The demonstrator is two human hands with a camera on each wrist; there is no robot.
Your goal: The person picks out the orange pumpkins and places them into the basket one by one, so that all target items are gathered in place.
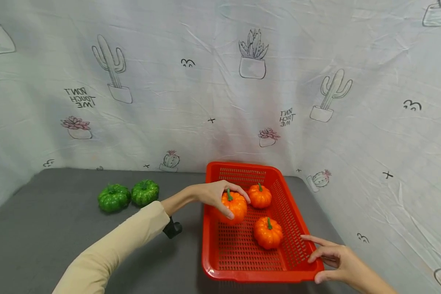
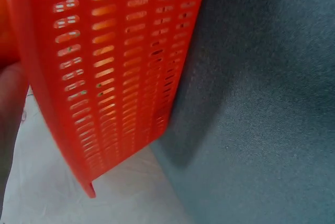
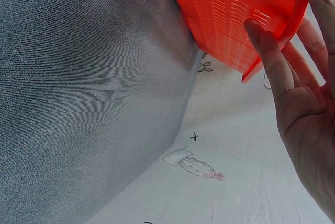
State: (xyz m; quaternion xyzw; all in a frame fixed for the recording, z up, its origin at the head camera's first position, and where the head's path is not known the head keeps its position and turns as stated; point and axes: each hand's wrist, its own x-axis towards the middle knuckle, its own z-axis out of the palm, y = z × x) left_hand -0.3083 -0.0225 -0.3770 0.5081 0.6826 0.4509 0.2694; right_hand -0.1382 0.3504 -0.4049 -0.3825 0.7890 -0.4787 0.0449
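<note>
A red plastic basket with slotted walls stands on the grey table. In the head view, my left hand grips an orange pumpkin from above, thumb on the near side, at the left part of the basket. Whether that pumpkin touches the basket floor I cannot tell. Two more orange pumpkins, one farther back and one nearer, sit inside. My right hand holds the basket's rim at the near right corner. The right wrist view shows its fingers on both sides of that rim.
Two green pumpkins, one on the left and one beside it, lie on the table left of the basket. Behind the table and along its right side hangs a pale cloth printed with cacti.
</note>
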